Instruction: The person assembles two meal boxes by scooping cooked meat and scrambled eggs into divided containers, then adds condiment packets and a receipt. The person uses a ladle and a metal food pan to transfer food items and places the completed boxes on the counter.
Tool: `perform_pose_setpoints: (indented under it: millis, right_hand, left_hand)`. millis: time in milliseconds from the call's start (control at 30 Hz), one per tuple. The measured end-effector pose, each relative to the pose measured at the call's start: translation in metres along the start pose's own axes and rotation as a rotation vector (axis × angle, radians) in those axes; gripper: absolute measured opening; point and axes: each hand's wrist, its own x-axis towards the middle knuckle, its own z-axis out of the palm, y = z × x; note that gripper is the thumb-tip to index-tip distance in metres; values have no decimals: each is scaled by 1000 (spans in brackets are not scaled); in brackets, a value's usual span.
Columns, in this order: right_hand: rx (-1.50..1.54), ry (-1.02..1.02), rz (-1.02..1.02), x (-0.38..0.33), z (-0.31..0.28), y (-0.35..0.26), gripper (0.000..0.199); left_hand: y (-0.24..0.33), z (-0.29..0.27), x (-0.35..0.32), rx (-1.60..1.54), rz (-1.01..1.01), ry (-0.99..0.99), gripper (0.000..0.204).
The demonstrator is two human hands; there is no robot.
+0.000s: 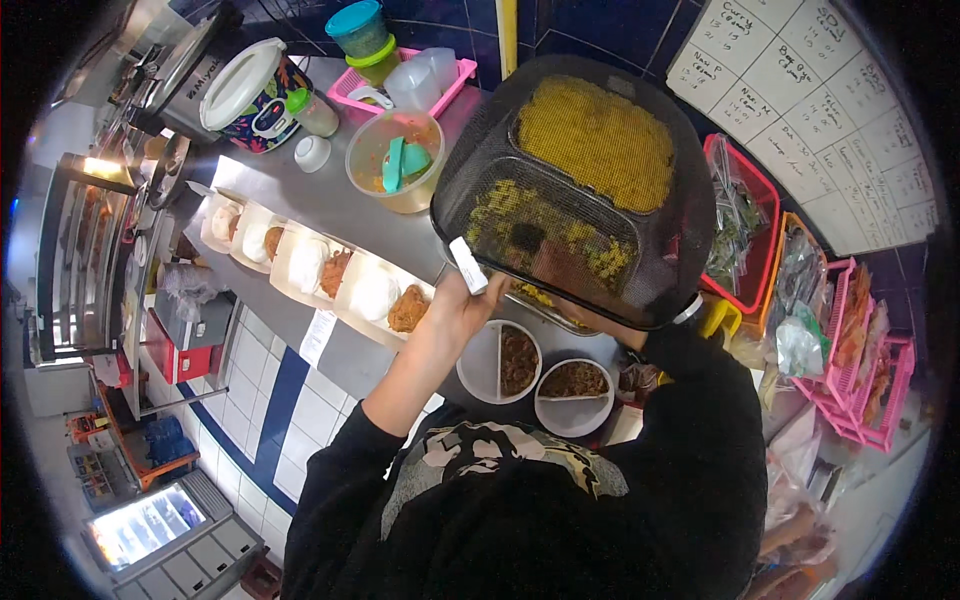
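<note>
My left hand (474, 305) is at the front-left rim of a black mesh food cover (690, 190), closed on a small white flat-sided piece (467, 264). Its kind I cannot make out. Yellow rice (597, 140) in trays shows through the mesh. My right hand (565, 265) reaches beneath the cover and appears only dimly through the netting; its fingers are unclear. Just below the hands stand two round divided bowls, one (479, 368) left and one (575, 416) right, each with brown chopped food in one half.
Left of my arm, several open paper boxes (345, 322) hold white rice and fried pieces. Behind them stands a clear tub (365, 165) with a turquoise scoop (400, 160). Red (762, 190) and pink (850, 390) baskets of bagged items line the right side.
</note>
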Motion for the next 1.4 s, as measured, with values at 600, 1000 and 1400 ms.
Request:
perform_pose_setpoints:
  millis: [600,1000,1400]
  right_hand:
    - [163,109,-313,-45,-12,25,40]
    - [135,236,-360,-75,-2,58,32]
    - [231,-190,110,-134,-57,26,24]
  left_hand:
    - [-1,-24,30,-111,9,-114,26]
    - [2,-13,25,-70,-65,-139,25]
    - [-56,-18,23,76,15,-106,27]
